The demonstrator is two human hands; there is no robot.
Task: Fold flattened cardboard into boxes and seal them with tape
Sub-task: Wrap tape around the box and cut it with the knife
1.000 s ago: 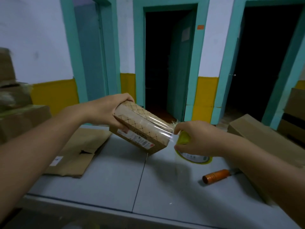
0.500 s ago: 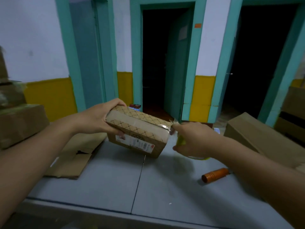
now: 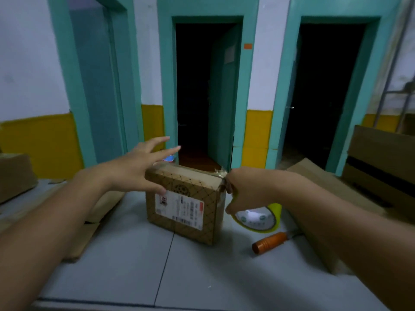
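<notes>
White-and-yellow wall, teal door frames, grey table.

- The print on the white shipping label of the brown patterned cardboard box is too blurred to read.
- The right hand hides part of the yellow-cored tape roll.

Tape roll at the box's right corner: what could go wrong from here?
The left hand is spread open, not gripping the box, so pulling the tape roll with the right hand may drag or tip it. The crumpled tape end at the corner may seal poorly.
</notes>
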